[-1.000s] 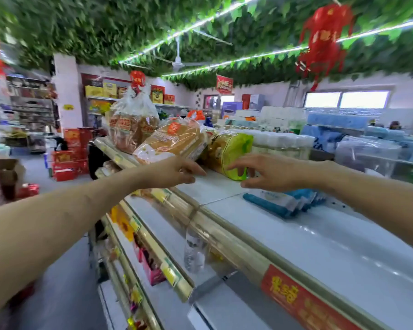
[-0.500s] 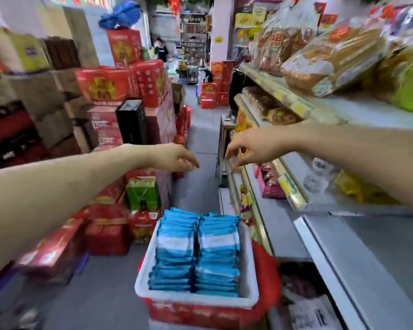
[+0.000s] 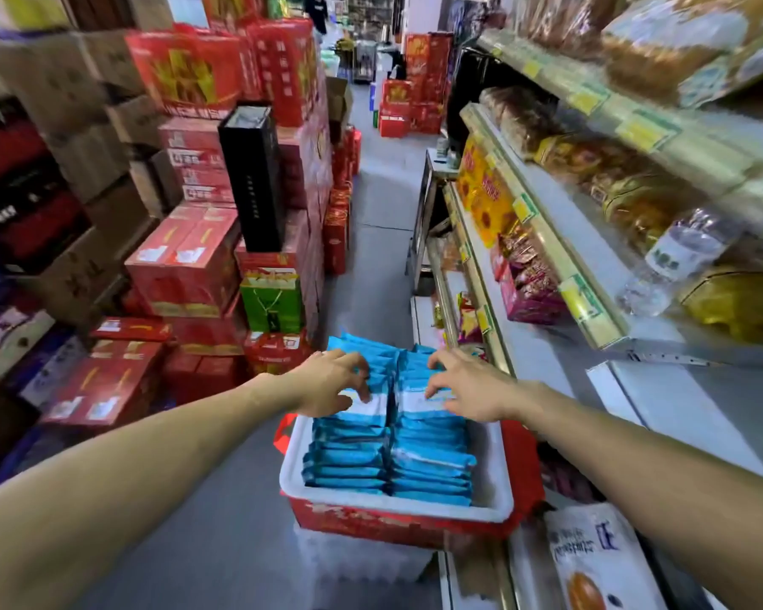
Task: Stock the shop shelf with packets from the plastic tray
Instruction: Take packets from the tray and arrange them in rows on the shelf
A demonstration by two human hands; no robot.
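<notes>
A white plastic tray (image 3: 384,503) sits on a red crate in the aisle. It holds two rows of blue packets (image 3: 349,460) standing on edge. My left hand (image 3: 327,383) reaches into the left row, with fingers and thumb curled around the tops of a few packets. My right hand (image 3: 470,387) does the same on the right row, its fingers bent over the packet tops. The shop shelf (image 3: 688,416) runs along the right, and its white lower board is partly bare.
Stacked red gift boxes (image 3: 186,266), a tall black box (image 3: 252,178) and a green bag (image 3: 272,301) line the left of the aisle. The upper right shelves hold bread, snack packs and a water bottle (image 3: 675,257). A white printed bag (image 3: 600,561) lies at the bottom right.
My view dropped from the shelf top to the aisle. Both hands came down from the air in front of the shelf and closed on the packets in the tray.
</notes>
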